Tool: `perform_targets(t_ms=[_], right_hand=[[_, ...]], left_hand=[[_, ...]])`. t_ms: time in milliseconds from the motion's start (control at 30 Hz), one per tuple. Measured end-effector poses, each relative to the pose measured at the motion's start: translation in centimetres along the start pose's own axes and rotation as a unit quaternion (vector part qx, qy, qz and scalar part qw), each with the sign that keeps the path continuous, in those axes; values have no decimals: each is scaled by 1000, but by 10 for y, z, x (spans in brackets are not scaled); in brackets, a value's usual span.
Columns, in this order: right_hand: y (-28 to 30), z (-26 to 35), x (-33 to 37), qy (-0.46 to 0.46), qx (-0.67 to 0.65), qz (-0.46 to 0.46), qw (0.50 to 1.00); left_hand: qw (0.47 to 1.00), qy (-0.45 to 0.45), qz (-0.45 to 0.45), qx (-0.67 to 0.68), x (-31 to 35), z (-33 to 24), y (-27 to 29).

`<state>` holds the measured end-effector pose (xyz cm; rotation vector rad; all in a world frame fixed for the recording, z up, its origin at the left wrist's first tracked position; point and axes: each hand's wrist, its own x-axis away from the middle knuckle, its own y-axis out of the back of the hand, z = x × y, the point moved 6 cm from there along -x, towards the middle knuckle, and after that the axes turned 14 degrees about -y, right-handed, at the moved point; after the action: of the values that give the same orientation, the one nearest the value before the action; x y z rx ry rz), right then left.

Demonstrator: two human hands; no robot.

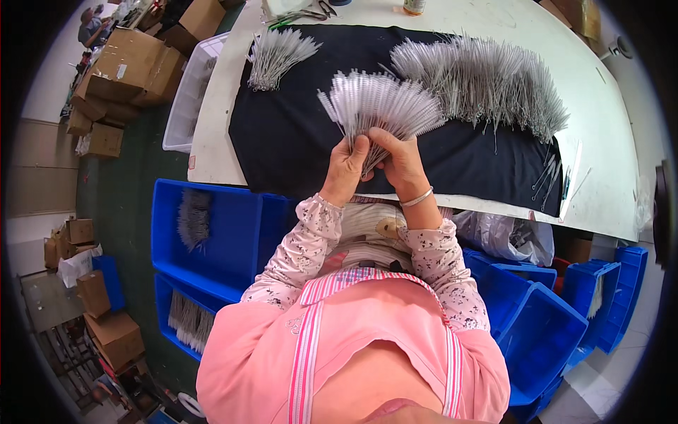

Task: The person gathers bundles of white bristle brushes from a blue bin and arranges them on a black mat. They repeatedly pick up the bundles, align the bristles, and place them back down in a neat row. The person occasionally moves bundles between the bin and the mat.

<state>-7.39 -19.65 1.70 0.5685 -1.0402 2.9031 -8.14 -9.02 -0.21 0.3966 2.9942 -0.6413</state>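
Both my hands are wrapped round the wire stems of one fanned bunch of thin bristle brushes (pixel 381 102), raised over the black cloth (pixel 296 134). My left hand (pixel 346 164) grips the stems from the left, thumb up. Against it, my right hand (pixel 400 159) closes from the right, a bracelet on its wrist. The white bristle heads spread away from me. A long heap of similar brushes (pixel 487 81) lies on the cloth to the far right, and a smaller pile (pixel 277 58) at the far left. A few loose brushes (pixel 547 177) lie near the cloth's right edge.
Under the cloth is a white table (pixel 607 141). Pliers (pixel 304 14) lie at its far edge beside a small bottle (pixel 414 6). Blue bins (pixel 240 233) holding brushes stand lower left, and more blue bins (pixel 540 339) lower right. Cardboard boxes (pixel 123 67) are stacked left.
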Motion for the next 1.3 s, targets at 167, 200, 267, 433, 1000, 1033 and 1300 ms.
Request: perform_targets(t_ms=[167, 200, 267, 433, 1000, 1033, 1300], right_hand=[[6, -3, -2, -9, -11, -16, 1000], [5, -1, 0, -2, -20, -18, 1000], [1, 4, 3, 11, -38, -23, 999], [7, -2, 0, 7, -32, -16, 999], [7, -7, -4, 19, -82, -75, 994], [7, -7, -5, 20, -86, -72, 994], [-1, -1, -6, 64, -87, -51, 993]], left_hand=[[999, -32, -15, 16, -2, 1, -1], [999, -41, -22, 22, -2, -1, -2], [999, -17, -29, 41, -2, -2, -5], [994, 35, -31, 101, -1, -1, -6], [994, -10, -92, 55, -9, 6, 6], [994, -12, -91, 58, -9, 6, 6], [996, -11, -93, 4, -13, 10, 7]])
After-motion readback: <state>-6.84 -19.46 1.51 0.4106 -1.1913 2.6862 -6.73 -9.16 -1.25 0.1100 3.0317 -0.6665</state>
